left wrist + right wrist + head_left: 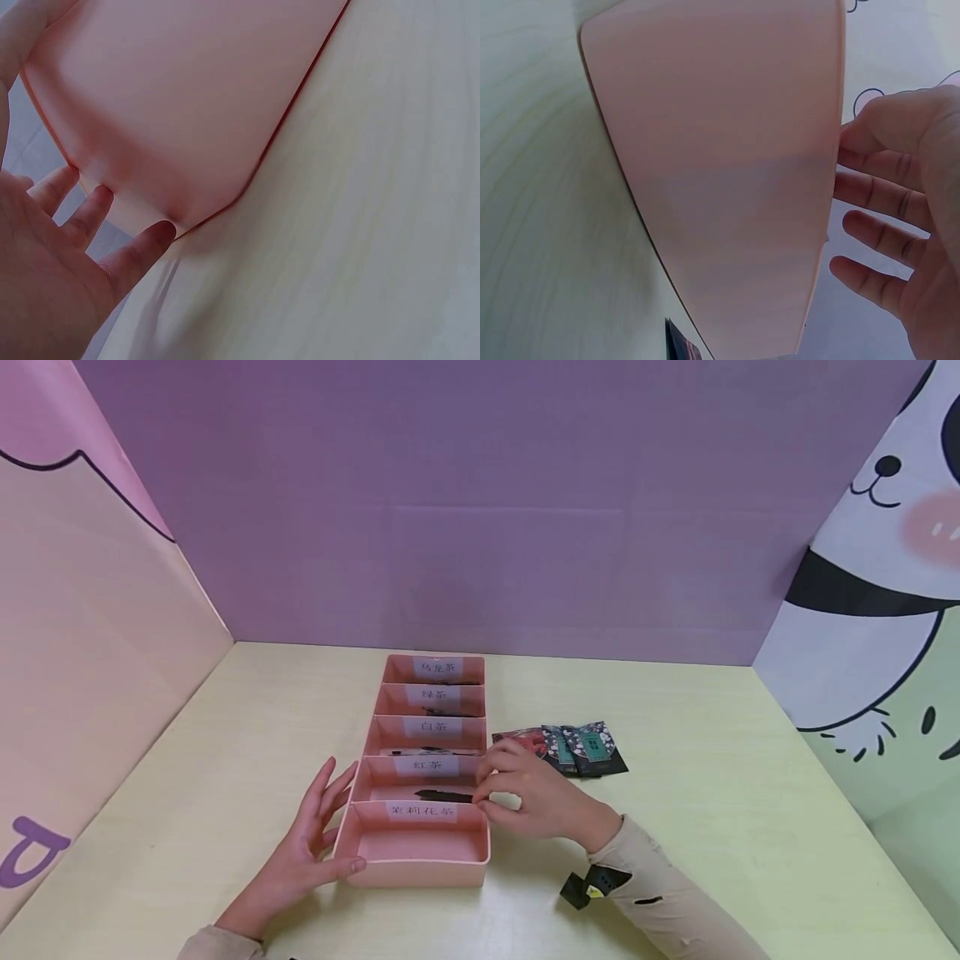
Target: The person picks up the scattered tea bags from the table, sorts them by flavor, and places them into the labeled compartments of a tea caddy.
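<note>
A long pink box with several labelled compartments stands on the table. My left hand is at its near left side, thumb on the front rim and fingers spread; in the left wrist view the fingertips touch the outer wall. At the right rim, my right hand pinches the right end of a dark tea sachet, which lies inside the second compartment from the front. In the right wrist view, the thumb and fingers reach over the rim, and the wall hides the sachet.
Several tea sachets, red and dark with flowers, lie overlapping right of the box. Dark sachets also show in the rear compartments. A purple partition rises behind the table, with printed panels at both sides.
</note>
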`<state>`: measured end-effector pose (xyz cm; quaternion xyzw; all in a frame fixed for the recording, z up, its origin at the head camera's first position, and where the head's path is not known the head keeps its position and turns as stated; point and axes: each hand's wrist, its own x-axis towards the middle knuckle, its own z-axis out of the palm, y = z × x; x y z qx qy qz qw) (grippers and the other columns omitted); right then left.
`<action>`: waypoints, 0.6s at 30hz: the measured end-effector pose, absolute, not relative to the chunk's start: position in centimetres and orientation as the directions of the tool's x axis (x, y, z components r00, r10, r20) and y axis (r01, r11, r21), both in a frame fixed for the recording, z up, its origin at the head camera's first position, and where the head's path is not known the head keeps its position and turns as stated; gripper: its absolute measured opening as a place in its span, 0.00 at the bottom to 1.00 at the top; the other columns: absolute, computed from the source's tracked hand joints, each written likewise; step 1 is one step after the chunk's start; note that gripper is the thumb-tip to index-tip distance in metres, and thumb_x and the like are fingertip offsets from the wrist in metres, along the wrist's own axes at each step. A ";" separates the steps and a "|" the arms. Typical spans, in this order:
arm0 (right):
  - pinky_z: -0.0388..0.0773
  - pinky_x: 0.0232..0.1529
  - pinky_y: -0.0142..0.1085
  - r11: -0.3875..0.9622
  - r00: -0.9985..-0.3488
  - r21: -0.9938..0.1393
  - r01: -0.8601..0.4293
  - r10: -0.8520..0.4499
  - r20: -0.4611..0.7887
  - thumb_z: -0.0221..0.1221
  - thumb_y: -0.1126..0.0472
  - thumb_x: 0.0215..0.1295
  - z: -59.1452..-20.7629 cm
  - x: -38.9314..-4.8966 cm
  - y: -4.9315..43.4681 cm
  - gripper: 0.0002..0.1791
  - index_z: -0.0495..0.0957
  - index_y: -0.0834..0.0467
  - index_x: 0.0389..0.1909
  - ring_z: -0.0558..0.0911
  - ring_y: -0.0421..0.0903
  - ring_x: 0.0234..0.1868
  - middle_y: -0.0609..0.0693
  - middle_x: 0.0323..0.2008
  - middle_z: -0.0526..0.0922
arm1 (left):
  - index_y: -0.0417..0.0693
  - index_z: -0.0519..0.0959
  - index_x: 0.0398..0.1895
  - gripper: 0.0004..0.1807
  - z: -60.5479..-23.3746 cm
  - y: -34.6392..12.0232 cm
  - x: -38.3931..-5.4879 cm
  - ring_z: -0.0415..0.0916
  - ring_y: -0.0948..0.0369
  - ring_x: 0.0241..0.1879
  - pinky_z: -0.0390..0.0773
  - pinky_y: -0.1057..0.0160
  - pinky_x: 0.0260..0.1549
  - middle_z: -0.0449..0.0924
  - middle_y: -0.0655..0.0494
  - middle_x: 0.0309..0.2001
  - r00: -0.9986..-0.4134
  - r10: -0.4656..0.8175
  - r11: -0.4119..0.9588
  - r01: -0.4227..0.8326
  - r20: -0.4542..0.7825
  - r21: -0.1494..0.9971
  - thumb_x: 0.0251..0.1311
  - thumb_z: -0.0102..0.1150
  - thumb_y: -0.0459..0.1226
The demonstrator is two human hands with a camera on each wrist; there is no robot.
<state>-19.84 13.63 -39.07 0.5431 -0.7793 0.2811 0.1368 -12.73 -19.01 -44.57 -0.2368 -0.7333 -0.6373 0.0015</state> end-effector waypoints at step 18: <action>0.74 0.50 0.49 0.540 -0.640 -0.352 -0.765 -0.571 0.515 0.65 0.68 0.62 -36.5 -22.6 19.0 0.12 0.83 0.62 0.47 0.75 0.53 0.48 0.53 0.43 0.83 | 0.58 0.33 0.81 0.63 -44.6 -18.9 -12.6 0.56 0.77 0.68 0.65 0.74 0.57 0.49 0.64 0.78 -0.891 0.340 0.077 0.346 0.302 0.935 0.53 0.66 0.22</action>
